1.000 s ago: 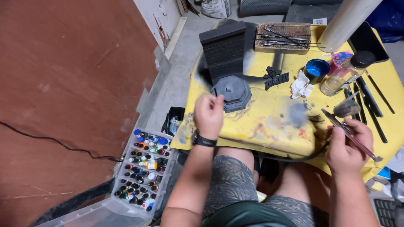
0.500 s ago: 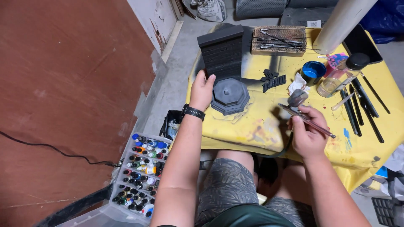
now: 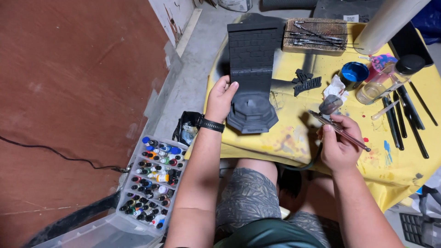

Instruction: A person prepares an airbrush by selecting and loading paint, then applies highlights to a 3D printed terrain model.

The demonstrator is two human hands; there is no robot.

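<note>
The left hand is wrapping its grip around the left edge of a dark grey brick-wall model, which is standing upright at the near left of the yellow-covered worktop. The right hand is pinching an airbrush just right of the model, nozzle pointing toward it. The model is showing an even dark coat all over with no other colour, while the paint bottles are sitting untouched in a box on the floor.

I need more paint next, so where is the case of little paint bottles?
In the head view, the clear case of paint bottles lies on the floor at lower left, beside the person's left forearm and below the yellow table.
</note>
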